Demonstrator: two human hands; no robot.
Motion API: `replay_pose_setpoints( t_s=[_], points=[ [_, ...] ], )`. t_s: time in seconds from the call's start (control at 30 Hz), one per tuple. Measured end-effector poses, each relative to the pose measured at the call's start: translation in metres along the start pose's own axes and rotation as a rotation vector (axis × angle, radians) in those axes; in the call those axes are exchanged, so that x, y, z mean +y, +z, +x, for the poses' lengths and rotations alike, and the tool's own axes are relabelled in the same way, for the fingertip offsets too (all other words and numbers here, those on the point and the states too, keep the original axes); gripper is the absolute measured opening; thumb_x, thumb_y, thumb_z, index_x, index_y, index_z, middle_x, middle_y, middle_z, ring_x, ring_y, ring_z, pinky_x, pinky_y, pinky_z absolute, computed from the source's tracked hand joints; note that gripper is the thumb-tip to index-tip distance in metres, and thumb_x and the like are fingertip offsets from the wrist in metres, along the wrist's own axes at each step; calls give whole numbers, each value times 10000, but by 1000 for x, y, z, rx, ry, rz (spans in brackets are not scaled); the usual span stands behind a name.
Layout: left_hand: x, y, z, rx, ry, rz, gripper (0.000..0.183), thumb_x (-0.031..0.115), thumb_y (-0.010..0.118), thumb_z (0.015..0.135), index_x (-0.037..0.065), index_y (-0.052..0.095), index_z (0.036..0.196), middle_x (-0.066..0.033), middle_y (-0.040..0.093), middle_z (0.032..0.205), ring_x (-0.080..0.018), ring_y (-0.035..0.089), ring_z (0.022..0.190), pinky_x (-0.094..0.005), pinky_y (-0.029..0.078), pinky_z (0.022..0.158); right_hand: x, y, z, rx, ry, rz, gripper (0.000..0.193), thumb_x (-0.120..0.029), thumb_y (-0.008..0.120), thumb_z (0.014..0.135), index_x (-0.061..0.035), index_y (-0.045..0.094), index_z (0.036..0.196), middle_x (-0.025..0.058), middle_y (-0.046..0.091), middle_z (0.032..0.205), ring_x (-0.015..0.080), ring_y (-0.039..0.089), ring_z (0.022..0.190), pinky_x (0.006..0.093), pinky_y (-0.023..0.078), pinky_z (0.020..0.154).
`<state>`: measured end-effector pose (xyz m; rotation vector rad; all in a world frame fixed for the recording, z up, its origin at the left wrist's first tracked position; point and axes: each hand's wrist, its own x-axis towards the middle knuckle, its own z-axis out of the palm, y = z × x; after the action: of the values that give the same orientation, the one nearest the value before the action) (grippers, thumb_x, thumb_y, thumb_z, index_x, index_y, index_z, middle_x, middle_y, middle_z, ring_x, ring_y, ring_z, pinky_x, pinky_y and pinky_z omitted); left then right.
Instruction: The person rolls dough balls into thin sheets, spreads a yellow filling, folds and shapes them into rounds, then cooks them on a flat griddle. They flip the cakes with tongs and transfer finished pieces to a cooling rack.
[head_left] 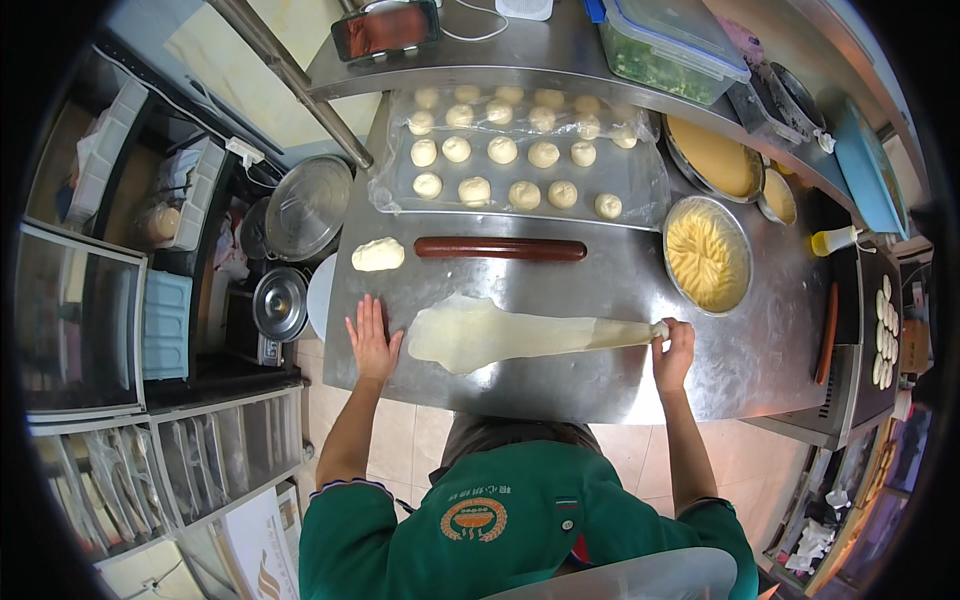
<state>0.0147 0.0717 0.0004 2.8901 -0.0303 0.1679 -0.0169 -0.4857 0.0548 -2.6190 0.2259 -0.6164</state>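
A long, thin sheet of dough (480, 334) lies across the steel table, wide at its left end and narrowing to the right. My right hand (676, 356) pinches its gathered right tip between closed fingers. Left of the sheet's wide end, my left hand (373, 345) rests palm down with fingers spread, apart from the dough and holding nothing. Beyond the sheet lies a dark red-brown rolling pin (500, 248). A flattened oval piece of dough (378, 254) sits left of the pin.
Rows of dough balls rest on a tray (400, 198) partly under plastic film. To the right stand a metal bowl of yellow filling (706, 253) and a larger pan (712, 160). A shelf (480, 68) spans the back; a griddle (872, 340) holds flat pieces at far right.
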Motion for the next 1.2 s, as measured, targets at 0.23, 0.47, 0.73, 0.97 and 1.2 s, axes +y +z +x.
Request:
replay_pose_setpoints(
  t_s=[0.23,0.47,0.73,0.97,1.2],
  points=[
    [-2,1,-2,3,-32,-40,805,286,642,910,25,269,1574,-156,220,1663,-337,178,1544,-578,63,1236,-46,46,-44,-361,-277,105,695,-88,723,832,12,419,1449,270,387,1517,481,368,1405,585,283,1179],
    [-5,3,-2,-19,19,-16,790,320,654,906,18,314,1552,-160,209,1664,-350,174,1542,-581,75,1234,-74,59,-31,-479,-683,159,602,-254,810,775,-55,566,1288,180,518,1365,397,513,1251,522,413,1063],
    [-8,2,-4,-33,43,-72,749,308,642,913,13,344,1532,-168,228,1657,-357,174,1541,-588,79,1232,-83,85,-1,-195,-490,138,252,-125,814,754,-85,569,797,82,570,816,280,609,732,389,518,603],
    [-9,1,-4,-35,67,-131,734,301,646,913,12,360,1523,-176,247,1647,-365,196,1531,-589,80,1231,-129,96,-38,-387,-504,275,644,-231,882,691,-63,569,1229,199,549,1332,436,500,1286,627,330,1112],
    [-7,1,-3,-32,72,-194,718,319,638,920,13,376,1514,-179,292,1627,-371,242,1513,-580,111,1229,-165,120,-48,-409,-767,492,587,-288,865,730,-83,619,1222,163,571,1322,375,537,1252,504,454,1028]
  ],
)
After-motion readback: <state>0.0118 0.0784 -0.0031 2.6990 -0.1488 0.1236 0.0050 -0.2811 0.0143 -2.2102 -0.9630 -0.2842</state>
